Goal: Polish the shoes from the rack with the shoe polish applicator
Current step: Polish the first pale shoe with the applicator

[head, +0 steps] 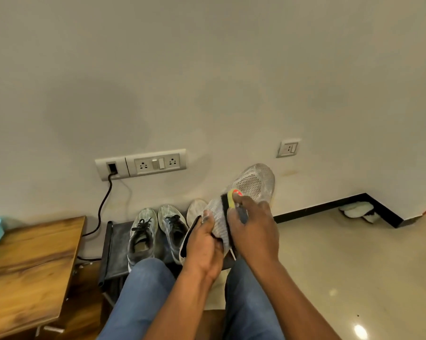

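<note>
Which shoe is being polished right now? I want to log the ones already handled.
The white mesh shoe, lifted off the rack: the left hand grips its heel while the right hand presses the applicator on it. The grey laced pair sits untouched on the rack.

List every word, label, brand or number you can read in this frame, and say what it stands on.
No text can be read.
Shoe polish applicator in the right hand: a red mark on its yellow top, too blurred to read.
White mesh shoe held by the left hand: no print visible.
Grey laced shoes on the rack: no logo legible.
Wall socket panel: only pin holes and switches.
</note>
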